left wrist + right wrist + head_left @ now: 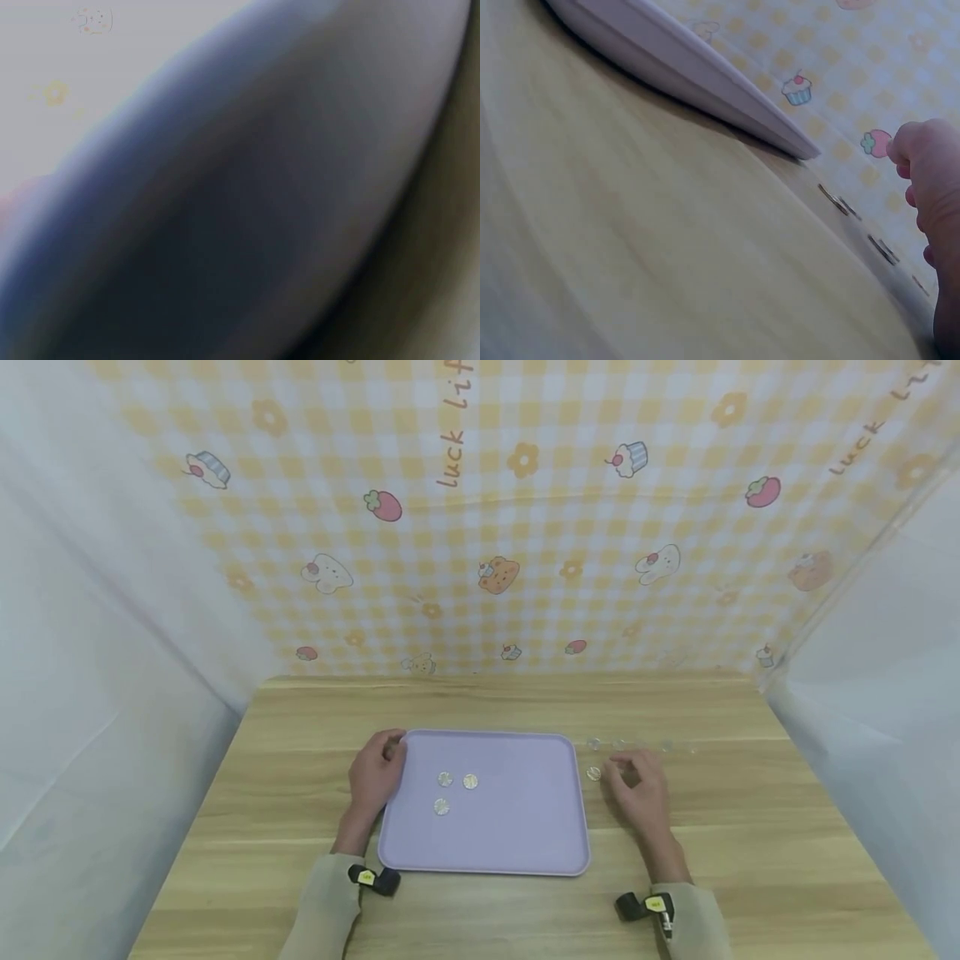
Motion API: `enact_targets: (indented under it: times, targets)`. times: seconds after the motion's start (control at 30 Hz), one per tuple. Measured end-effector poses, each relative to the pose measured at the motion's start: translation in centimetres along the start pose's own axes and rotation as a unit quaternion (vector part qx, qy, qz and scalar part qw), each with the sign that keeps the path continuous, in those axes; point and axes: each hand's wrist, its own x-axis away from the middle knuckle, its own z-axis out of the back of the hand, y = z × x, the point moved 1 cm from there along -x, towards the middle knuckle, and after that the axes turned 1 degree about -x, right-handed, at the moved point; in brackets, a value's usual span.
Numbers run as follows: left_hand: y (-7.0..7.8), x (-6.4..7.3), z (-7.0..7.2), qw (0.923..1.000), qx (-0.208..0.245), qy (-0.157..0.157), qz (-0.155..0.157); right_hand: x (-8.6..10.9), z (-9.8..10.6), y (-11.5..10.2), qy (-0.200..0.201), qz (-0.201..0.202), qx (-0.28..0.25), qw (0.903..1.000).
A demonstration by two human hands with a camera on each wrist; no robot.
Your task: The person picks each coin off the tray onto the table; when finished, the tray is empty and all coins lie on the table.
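A shallow lilac tray (510, 835) lies on the wooden table. My left hand (375, 775) grips its upper left edge, thumb at the rim. Three shiny coin-like discs (442, 807) lie in the tray's left half. Just beyond the tray's right edge, another disc (593, 773) lies on the table. Beside that disc is my right hand (640, 789), its fingers bent and nothing visible between them. The right wrist view shows this hand (934, 195) above the table, near discs (883, 250) seen edge-on. Blurred tray wall (247, 172) fills most of the left wrist view.
Behind the right hand runs a row of pale, see-through discs (667, 746), partly hard to make out. The wooden table (495, 910) reaches back to a yellow checked cloth (465, 543). White sheets (97, 693) hang at both sides.
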Motion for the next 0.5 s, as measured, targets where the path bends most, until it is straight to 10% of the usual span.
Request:
enact_targets:
  times: [0.5]
  targets:
    - [0.0, 0.1, -0.1, 1.0000, 0.004, -0.002, -0.003, 0.1, -2.5, -5.3, -0.049, -0.008, -0.045, 0.9978]
